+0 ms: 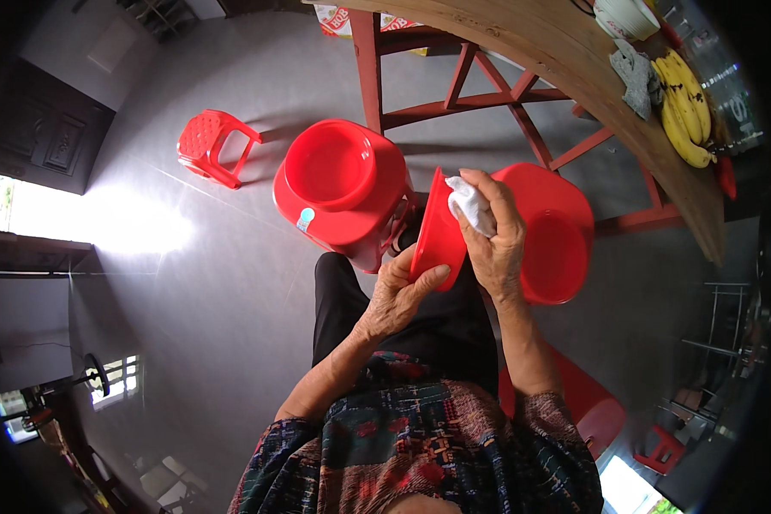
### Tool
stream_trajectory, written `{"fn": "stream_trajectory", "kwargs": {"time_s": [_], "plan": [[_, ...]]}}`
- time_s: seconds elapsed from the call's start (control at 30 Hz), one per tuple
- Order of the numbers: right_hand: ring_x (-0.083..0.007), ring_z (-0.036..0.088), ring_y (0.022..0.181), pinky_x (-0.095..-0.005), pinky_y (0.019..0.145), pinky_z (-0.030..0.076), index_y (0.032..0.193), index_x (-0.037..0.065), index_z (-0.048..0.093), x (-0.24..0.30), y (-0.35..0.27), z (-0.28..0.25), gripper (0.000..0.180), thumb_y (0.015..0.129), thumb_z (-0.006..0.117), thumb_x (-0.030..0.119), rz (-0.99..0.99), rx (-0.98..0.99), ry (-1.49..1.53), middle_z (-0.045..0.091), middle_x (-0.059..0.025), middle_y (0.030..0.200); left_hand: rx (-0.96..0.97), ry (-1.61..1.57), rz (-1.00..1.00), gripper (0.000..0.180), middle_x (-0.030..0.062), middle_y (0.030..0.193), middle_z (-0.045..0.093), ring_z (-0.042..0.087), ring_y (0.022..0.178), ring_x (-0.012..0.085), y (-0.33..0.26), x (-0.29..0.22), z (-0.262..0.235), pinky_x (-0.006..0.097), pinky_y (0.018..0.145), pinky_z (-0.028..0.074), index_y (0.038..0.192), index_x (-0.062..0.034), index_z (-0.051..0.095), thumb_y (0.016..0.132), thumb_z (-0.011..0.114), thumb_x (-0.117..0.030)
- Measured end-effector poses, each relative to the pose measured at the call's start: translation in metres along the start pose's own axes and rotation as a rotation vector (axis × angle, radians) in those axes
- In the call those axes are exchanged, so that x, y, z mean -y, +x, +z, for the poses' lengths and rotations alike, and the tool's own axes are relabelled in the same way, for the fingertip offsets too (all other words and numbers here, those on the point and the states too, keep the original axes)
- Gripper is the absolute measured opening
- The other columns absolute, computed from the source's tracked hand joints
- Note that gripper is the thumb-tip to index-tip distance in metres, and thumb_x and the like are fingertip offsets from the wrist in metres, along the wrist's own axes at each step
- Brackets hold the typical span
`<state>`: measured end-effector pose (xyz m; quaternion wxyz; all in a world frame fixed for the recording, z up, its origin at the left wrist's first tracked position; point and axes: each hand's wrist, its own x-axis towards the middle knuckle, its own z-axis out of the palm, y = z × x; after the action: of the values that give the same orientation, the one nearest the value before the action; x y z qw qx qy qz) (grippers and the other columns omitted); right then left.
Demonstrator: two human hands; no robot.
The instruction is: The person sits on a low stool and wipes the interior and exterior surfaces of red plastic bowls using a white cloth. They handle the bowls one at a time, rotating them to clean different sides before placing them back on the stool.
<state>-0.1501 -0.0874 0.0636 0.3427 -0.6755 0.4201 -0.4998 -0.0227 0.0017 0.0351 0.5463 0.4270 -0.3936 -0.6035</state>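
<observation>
A: Start at the left. What is there?

B: A small red plastic stool (207, 146) stands alone on the grey floor (231, 291), well apart from the person. Closer in, a large red basin (338, 184) sits upturned just ahead of the knees, a pale sticker on its side.

A: And the hands?

B: The left hand (396, 295) curls around the lower rim of a red bowl (437, 231), thumb along the edge, holding it tilted on its side above the lap. The right hand (493, 236) is closed around a bunched white cloth (471, 204), pressing it against the bowl's upper rim.

A: How far along does the wiping look?

B: I judge it is mid-wipe. The cloth is at the rim, and I cannot see whether the inside is clean, since the bowl faces away edge-on. A second red basin (552, 231) lies just right of the hands; whether it has been wiped I cannot tell.

A: Farther right?

B: A wooden table (574, 60) on a red frame, carrying a grey rag (636, 79), a bunch of yellow bananas (684, 107), and a white bowl (625, 15).
</observation>
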Motion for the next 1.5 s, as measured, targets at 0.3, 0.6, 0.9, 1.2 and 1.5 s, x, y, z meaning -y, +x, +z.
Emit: {"fn": "stream_trajectory", "kwargs": {"time_s": [0.3, 0.6, 0.9, 1.2, 1.5], "plan": [[-0.0289, 0.055, 0.097, -0.0393, 0.085, 0.045, 0.104, 0.005, 0.059, 0.013, -0.018, 0.006, 0.043, 0.064, 0.074, 0.001, -0.397, 0.112, -0.185, 0.061, -0.0075, 0.103, 0.0, 0.032, 0.074, 0.03, -0.0022, 0.098, 0.062, 0.053, 0.092, 0.0058, 0.003, 0.011, -0.011, 0.025, 0.084, 0.044, 0.116, -0.0015, 0.057, 0.092, 0.061, -0.019], [-0.0275, 0.053, 0.101, -0.0367, 0.089, 0.043, 0.114, 0.01, 0.061, 0.001, 0.003, -0.005, 0.046, 0.071, 0.059, -0.006, -0.155, 0.136, -0.031, 0.062, -0.0077, 0.104, 0.032, 0.056, -0.065, 0.032, -0.0025, 0.096, 0.062, 0.053, 0.088, 0.0049, 0.002, -0.005, -0.007, 0.023, 0.08, 0.045, 0.117, -0.0014, 0.057, 0.091, 0.063, -0.02], [-0.0305, 0.048, 0.096, -0.0406, 0.082, 0.042, 0.09, 0.009, 0.063, 0.0, -0.014, -0.003, 0.019, 0.071, 0.057, 0.008, -0.315, 0.069, -0.166, 0.053, -0.0111, 0.105, -0.035, -0.062, -0.083, 0.032, -0.0023, 0.095, 0.064, 0.054, 0.086, 0.0044, 0.006, -0.002, -0.009, 0.023, 0.078, 0.046, 0.117, -0.0011, 0.058, 0.09, 0.064, -0.019], [-0.0284, 0.051, 0.094, -0.0382, 0.084, 0.043, 0.1, 0.009, 0.062, 0.004, -0.019, 0.004, 0.032, 0.07, 0.071, 0.002, -0.508, 0.204, -0.206, 0.059, -0.009, 0.103, -0.009, 0.025, -0.058, 0.033, -0.0004, 0.096, 0.065, 0.058, 0.088, 0.0066, 0.005, -0.001, -0.012, 0.025, 0.076, 0.049, 0.116, -0.0018, 0.058, 0.09, 0.064, -0.02], [-0.0167, 0.057, 0.071, -0.0297, 0.058, 0.049, 0.099, 0.006, 0.06, -0.008, 0.015, -0.009, 0.019, 0.081, 0.066, 0.004, 0.218, 0.109, 0.053, 0.057, -0.0087, 0.087, 0.064, 0.036, -0.099, 0.033, -0.0033, 0.093, 0.062, 0.053, 0.087, 0.0037, 0.001, -0.008, -0.004, 0.023, 0.08, 0.046, 0.118, -0.0012, 0.059, 0.091, 0.064, -0.019]]}}
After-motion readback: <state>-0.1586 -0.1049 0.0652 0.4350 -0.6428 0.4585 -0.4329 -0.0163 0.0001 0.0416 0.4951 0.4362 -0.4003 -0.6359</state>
